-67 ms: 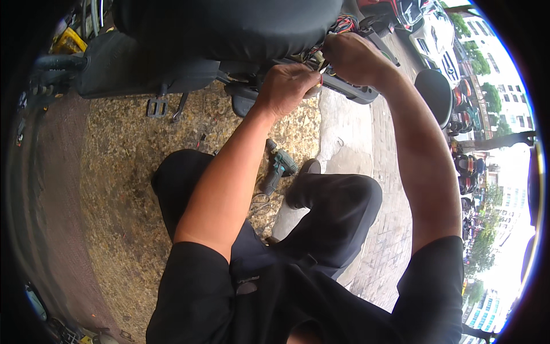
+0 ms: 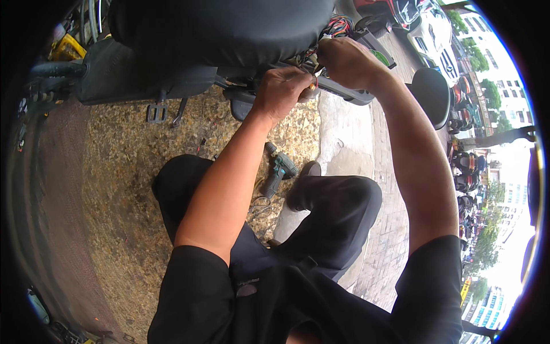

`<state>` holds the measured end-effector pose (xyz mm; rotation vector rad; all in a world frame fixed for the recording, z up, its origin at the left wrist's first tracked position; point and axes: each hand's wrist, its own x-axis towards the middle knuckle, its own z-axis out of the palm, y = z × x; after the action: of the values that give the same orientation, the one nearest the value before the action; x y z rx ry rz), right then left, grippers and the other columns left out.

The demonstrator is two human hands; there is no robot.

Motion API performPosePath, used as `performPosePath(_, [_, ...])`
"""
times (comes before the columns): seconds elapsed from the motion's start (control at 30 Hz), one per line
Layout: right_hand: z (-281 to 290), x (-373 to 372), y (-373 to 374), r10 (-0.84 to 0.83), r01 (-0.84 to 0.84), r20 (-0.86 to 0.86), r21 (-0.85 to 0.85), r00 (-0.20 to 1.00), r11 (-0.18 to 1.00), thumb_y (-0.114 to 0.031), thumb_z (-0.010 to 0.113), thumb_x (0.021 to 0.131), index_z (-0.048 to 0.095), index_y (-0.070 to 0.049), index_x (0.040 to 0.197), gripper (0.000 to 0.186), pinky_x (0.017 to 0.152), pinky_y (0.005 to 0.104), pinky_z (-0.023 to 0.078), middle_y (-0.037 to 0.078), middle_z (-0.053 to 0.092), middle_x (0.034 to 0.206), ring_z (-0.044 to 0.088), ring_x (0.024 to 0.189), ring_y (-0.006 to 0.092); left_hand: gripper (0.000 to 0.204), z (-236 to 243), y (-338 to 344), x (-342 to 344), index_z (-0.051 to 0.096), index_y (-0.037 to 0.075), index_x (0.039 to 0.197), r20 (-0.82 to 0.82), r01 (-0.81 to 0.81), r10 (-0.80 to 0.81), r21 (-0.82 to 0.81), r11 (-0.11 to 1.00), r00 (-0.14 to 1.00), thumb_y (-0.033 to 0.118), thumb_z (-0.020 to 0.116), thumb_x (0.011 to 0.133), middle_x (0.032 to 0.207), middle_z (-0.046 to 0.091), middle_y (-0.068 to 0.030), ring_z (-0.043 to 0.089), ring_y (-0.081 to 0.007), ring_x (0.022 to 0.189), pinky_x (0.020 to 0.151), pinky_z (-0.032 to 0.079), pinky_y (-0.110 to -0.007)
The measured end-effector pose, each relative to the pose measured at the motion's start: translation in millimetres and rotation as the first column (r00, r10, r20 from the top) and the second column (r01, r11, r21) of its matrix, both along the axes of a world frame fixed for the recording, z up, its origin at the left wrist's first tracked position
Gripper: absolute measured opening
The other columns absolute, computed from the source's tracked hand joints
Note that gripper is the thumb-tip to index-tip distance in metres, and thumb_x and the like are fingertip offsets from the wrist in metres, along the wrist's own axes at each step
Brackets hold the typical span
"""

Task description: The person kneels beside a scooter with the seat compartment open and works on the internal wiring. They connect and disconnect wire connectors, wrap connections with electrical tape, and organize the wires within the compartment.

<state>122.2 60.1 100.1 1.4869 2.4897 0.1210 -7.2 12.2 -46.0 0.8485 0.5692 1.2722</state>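
Note:
My left hand [image 2: 282, 92] is closed in a pinch beside the electric scooter's frame, with a thin red wire [image 2: 317, 83] at its fingertips. Close by on the right, my right hand [image 2: 348, 62] is curled, back of the hand up. Its fingertips point down toward the left hand's, and what they grip is mostly hidden. A bundle of coloured wires [image 2: 340, 26] spills out just beyond the right hand. The scooter's black padded seat [image 2: 223, 28] bulges over the far side, hiding part of the wiring.
A cordless drill [image 2: 279, 169] lies on the stone-patterned ground between my legs. A scooter pedal [image 2: 156, 112] juts out at the left. To the right are a dark rounded seat-like pad [image 2: 431, 97], a white car [image 2: 436, 49] and a row of parked scooters [image 2: 468, 166].
Both hands shift slightly to the left, and the right hand's wrist tilts. A green curved edge now shows beside the right wrist. The view has moved a little.

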Motion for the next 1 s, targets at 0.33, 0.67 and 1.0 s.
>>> performPosePath(0.33, [-9, -11, -17, -0.007, 0.003, -0.086, -0.053, 0.996, 0.999, -0.011, 0.064, 0.078, 0.074, -0.001, 0.089, 0.018, 0.083, 0.0462, 0.056, 0.023, 0.072, 0.092, 0.071, 0.096, 0.0385, 0.020, 16, -10, 2, 0.058, 0.003, 0.108, -0.021, -0.045, 0.041, -0.224, 0.974, 0.999, -0.002, 0.054, 0.089, 0.097, 0.063, -0.0094, 0.065, -0.0182, 0.073, 0.067, 0.059, -0.034])
performPosePath(0.67, [-21, -2, -14, -0.021, 0.022, -0.214, 0.003, 0.977, 1.000, -0.014, 0.064, 0.082, 0.072, -0.004, 0.090, 0.015, 0.080, 0.0494, 0.054, 0.021, 0.071, 0.091, 0.069, 0.094, 0.0408, 0.024, 19, -13, 4, 0.056, 0.002, 0.109, -0.026, -0.088, 0.084, -0.237, 0.968, 0.996, -0.004, 0.058, 0.086, 0.097, 0.063, -0.0099, 0.065, -0.0179, 0.077, 0.067, 0.058, -0.034])
performPosePath(1.0, [-46, 36, -49, -0.480, 0.305, -0.805, -0.386, 0.349, 0.870, -0.025, 0.067, 0.095, 0.070, 0.006, 0.104, 0.032, 0.063, 0.0328, 0.054, 0.012, 0.070, 0.083, 0.066, 0.070, 0.0177, 0.026, 11, -12, 6, 0.057, 0.006, 0.110, 0.008, -0.102, 0.108, -0.257, 0.961, 0.994, -0.005, 0.057, 0.086, 0.096, 0.065, -0.0080, 0.061, -0.0148, 0.078, 0.073, 0.056, -0.035])
